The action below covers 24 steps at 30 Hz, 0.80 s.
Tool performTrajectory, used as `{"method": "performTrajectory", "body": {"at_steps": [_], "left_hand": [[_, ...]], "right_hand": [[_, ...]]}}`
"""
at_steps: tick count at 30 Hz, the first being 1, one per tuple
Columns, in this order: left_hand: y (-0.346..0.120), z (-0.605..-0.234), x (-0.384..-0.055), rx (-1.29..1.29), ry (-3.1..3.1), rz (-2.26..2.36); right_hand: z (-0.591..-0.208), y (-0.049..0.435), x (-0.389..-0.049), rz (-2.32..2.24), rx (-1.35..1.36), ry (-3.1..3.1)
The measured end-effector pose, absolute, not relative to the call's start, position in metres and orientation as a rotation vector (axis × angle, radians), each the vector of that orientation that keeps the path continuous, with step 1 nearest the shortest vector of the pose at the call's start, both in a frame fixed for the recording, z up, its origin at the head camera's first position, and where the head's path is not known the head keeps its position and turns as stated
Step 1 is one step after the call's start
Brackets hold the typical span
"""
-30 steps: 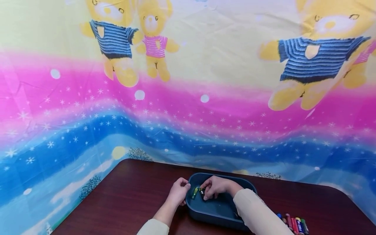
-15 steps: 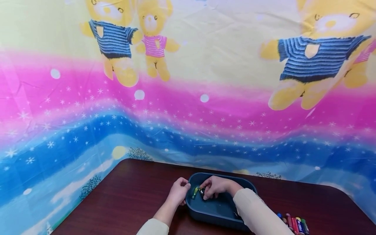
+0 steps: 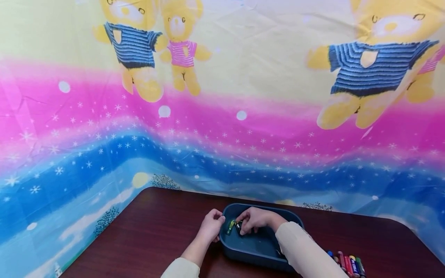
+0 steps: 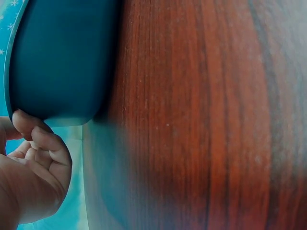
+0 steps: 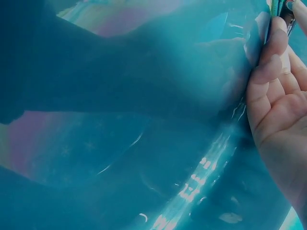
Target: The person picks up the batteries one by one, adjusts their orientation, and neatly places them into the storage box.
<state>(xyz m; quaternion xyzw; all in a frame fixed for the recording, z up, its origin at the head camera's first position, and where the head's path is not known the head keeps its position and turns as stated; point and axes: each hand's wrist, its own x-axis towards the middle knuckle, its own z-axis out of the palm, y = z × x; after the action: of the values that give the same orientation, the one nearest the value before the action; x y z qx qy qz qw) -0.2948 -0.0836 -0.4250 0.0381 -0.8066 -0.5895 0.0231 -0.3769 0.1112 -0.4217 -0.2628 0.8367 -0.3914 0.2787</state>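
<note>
A dark blue-grey plastic basin stands on the table. My left hand is at its left end; in the left wrist view the curled fingers hold the rim of the basin wall. Inside, my right hand reaches down to the floor of the basin and pinches a black battery between thumb and fingers. Just left of it lies a green battery. The right wrist view has the right hand at its right edge, with the dark battery only partly seen at the top corner.
On the dark red-brown wooden table, several coloured batteries lie side by side right of the basin, partly behind the right sleeve. A printed bear curtain hangs behind the table's far edge.
Both hands, the basin and the batteries keep their places. Only a slight shift of the whole head view shows.
</note>
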Motion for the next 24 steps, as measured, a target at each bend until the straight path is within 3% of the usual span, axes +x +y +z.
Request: {"method": "performTrajectory", "body": {"at_steps": [24], "left_hand": [[-0.0834, -0.4268, -0.2975, 0.124, -2.515, -1.808]], "right_hand": [[-0.4232, 0.1126, -0.3833, -1.177, -0.670, 2.026]]}}
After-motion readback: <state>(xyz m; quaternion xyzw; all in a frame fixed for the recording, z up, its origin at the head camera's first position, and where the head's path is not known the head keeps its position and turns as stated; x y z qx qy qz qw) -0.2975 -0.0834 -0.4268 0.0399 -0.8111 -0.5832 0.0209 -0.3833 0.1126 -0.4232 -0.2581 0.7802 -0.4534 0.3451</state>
